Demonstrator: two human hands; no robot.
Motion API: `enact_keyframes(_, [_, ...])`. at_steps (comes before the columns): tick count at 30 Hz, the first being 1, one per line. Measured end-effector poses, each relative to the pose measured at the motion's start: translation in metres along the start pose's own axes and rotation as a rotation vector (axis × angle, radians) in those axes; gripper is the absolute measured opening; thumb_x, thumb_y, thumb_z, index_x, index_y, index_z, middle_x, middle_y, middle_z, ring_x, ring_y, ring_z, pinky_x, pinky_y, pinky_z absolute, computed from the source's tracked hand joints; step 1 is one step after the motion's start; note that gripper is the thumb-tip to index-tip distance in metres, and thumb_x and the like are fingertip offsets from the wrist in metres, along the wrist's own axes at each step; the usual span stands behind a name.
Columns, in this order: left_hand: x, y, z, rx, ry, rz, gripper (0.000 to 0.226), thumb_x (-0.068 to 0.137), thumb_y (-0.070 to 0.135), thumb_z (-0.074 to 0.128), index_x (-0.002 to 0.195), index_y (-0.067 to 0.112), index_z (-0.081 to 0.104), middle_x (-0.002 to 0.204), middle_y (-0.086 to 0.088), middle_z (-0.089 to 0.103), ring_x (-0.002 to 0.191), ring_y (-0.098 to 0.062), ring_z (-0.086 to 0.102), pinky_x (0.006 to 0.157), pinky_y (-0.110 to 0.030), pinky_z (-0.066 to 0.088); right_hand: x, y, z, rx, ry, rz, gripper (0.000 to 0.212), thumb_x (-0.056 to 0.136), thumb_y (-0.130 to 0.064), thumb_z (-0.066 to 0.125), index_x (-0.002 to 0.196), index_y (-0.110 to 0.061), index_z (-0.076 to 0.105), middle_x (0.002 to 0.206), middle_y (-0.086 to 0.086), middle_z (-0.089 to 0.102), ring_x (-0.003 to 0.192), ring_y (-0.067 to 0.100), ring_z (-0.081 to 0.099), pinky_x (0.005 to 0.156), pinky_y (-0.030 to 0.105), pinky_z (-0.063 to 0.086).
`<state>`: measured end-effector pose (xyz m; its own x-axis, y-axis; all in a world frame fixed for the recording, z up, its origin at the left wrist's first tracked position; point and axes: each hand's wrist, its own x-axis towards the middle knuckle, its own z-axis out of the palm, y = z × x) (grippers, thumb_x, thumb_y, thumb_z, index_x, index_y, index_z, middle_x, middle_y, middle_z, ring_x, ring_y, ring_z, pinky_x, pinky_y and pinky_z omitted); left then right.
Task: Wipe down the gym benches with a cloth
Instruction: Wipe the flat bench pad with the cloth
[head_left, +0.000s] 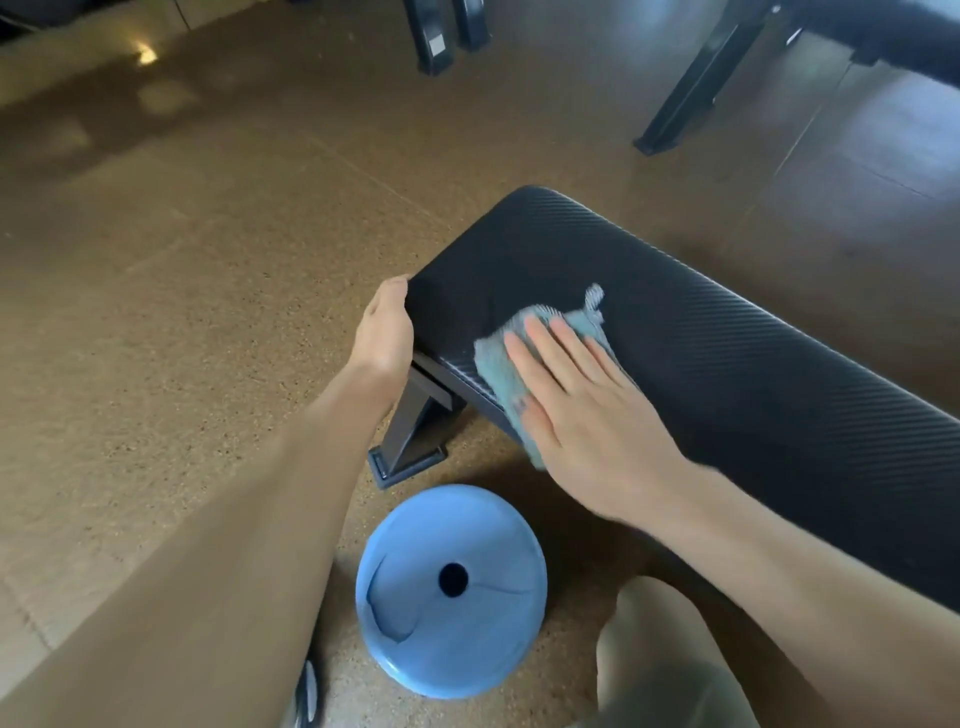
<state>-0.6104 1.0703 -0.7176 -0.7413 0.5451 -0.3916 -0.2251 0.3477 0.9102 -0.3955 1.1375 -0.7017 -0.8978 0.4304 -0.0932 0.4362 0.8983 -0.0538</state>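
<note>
- Hands first: the right hand (582, 410) lies flat and spread wide on top of the cloth (501, 374), pressing it down onto the bench (727, 353). It is not gripping the cloth, just pushing on it.
- The left hand (384, 332) is curled around the end corner of the bench, holding it steady.
- The cloth is light blue and sits near that same end of the bench, hanging a little over the near side edge.
- The bench pad is black with fine ribbed lines. Most of it runs off to the right of the cloth.
- To wipe well, I think the flat hand should press evenly and go in long strokes along the pad, edges too.
- A round blue tub (452, 592) sits on the floor (182, 312) just below the bench end, beside the bench foot (408, 447).
- More black legs (691, 88) stand far behind the bench.
</note>
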Motion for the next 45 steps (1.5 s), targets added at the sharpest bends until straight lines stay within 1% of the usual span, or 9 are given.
enact_keyframes(5, [0.009,-0.004,-0.002,-0.098,-0.081,-0.024,0.042,0.102,0.042,0.034,0.123,0.033,0.069,0.124,0.010,0.070,0.117,-0.014,0.061,0.094,-0.029,0.042,-0.022,-0.001,0.002,-0.147,-0.022,-0.056,0.063,0.106,-0.039,0.017,0.165,-0.016,0.014,0.171,0.009,0.015,0.158,0.027,0.015,0.126,0.042,0.017])
enact_keyframes(12, [0.028,-0.020,-0.023,-0.342,-0.188,-0.092,0.064,0.105,0.044,0.019,0.134,0.013,0.066,0.131,-0.006,0.071,0.125,-0.020,0.064,0.115,-0.041,0.041,0.074,-0.037,-0.003,-0.124,0.006,-0.144,0.065,0.108,-0.036,0.028,0.165,-0.011,0.008,0.172,0.014,0.006,0.159,0.030,0.005,0.129,0.044,0.011])
enact_keyframes(17, [0.013,-0.020,-0.015,-0.563,-0.128,-0.189,0.060,0.107,0.050,0.024,0.116,0.014,0.071,0.116,-0.011,0.077,0.104,-0.019,0.075,0.093,-0.034,0.057,0.121,-0.067,-0.009,-0.089,0.035,-0.112,0.063,0.110,-0.036,0.027,0.165,-0.016,0.004,0.173,0.010,0.001,0.159,0.027,-0.002,0.129,0.042,0.003])
enact_keyframes(19, [0.008,-0.022,-0.009,-0.645,-0.125,-0.228,0.061,0.108,0.050,0.023,0.108,0.014,0.072,0.104,-0.010,0.079,0.093,-0.021,0.077,0.077,-0.030,0.059,0.104,-0.066,-0.009,-0.087,0.059,-0.104,0.063,0.110,-0.033,0.032,0.165,-0.015,0.006,0.173,0.010,0.003,0.159,0.026,0.001,0.129,0.041,0.004])
enact_keyframes(25, [0.018,-0.029,0.000,-0.638,-0.074,-0.239,0.067,0.106,0.055,0.017,0.123,0.020,0.073,0.115,-0.009,0.077,0.108,-0.026,0.072,0.090,-0.037,0.056,-0.003,-0.029,0.008,-0.180,0.035,-0.063,0.082,0.097,-0.010,0.059,0.165,-0.015,0.014,0.171,0.011,0.013,0.158,0.029,0.014,0.127,0.044,0.021])
enact_keyframes(28, [0.025,-0.036,0.005,-0.682,-0.055,-0.221,0.063,0.101,0.055,0.024,0.114,0.023,0.077,0.116,-0.011,0.076,0.116,-0.034,0.069,0.110,-0.052,0.047,0.014,-0.026,0.005,-0.207,0.034,-0.098,0.071,0.102,-0.021,0.047,0.164,-0.013,0.014,0.171,0.013,0.013,0.158,0.030,0.015,0.127,0.045,0.022])
enact_keyframes(32, [0.025,-0.035,-0.001,-0.719,-0.082,-0.251,0.062,0.103,0.053,0.027,0.103,0.021,0.081,0.108,-0.013,0.078,0.105,-0.032,0.072,0.105,-0.047,0.051,0.085,-0.048,-0.004,-0.164,0.059,-0.114,0.063,0.106,-0.032,0.029,0.164,-0.011,0.014,0.171,0.012,0.012,0.159,0.028,0.011,0.129,0.042,0.014])
enact_keyframes(36, [0.019,-0.032,0.000,-0.726,-0.116,-0.276,0.068,0.102,0.061,0.026,0.126,0.016,0.072,0.120,-0.014,0.075,0.115,-0.031,0.071,0.107,-0.047,0.050,0.124,-0.065,-0.007,-0.080,0.062,-0.089,0.059,0.109,-0.033,0.025,0.165,-0.016,0.013,0.173,0.008,0.009,0.159,0.024,0.004,0.129,0.040,0.006])
enact_keyframes(45, [0.014,-0.030,0.015,-0.618,0.088,-0.214,0.060,0.097,0.063,0.034,0.106,0.024,0.078,0.106,-0.007,0.079,0.106,-0.028,0.074,0.107,-0.050,0.050,0.007,-0.029,0.001,-0.098,0.016,-0.072,0.062,0.106,-0.027,0.023,0.165,-0.016,0.012,0.173,0.006,0.006,0.159,0.021,0.004,0.129,0.038,0.010])
